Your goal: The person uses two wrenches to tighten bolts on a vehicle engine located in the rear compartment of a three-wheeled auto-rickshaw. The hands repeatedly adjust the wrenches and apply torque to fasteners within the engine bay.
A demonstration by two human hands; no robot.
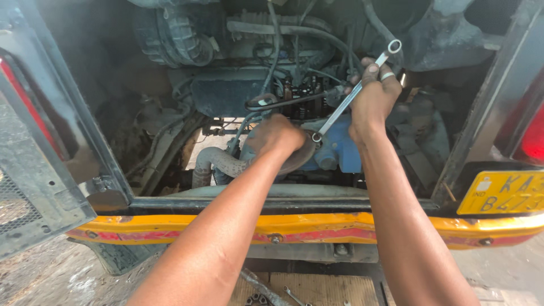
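Head view into an open engine bay at the rear of a vehicle.

Right hand (374,96): fingers curled shut around the upper shaft of a silver ring spanner (351,93). Spanner's long axis runs diagonally, upper right to lower left. Free ring end stands above the knuckles; working end sits low, at a fastener on the blue engine housing (340,150), touching or just beside the left hand.

Left hand (280,139): closed, knuckles up, pressed on a round greyish pulley or cover (300,158) just left of the spanner's lower end. What the fingers grip underneath is hidden. The left hand is the nearer one to the fastener; the right hand holds well up the lever.

A dark bent rod (283,102) crosses behind both hands.

Signs: yellow rectangular number plate (501,192) at lower right, dark characters, fixed above the yellow-and-red bumper (226,226). Red tail lamp (532,139) at the right edge. Loose tools (294,294) lie on a board on the ground below.
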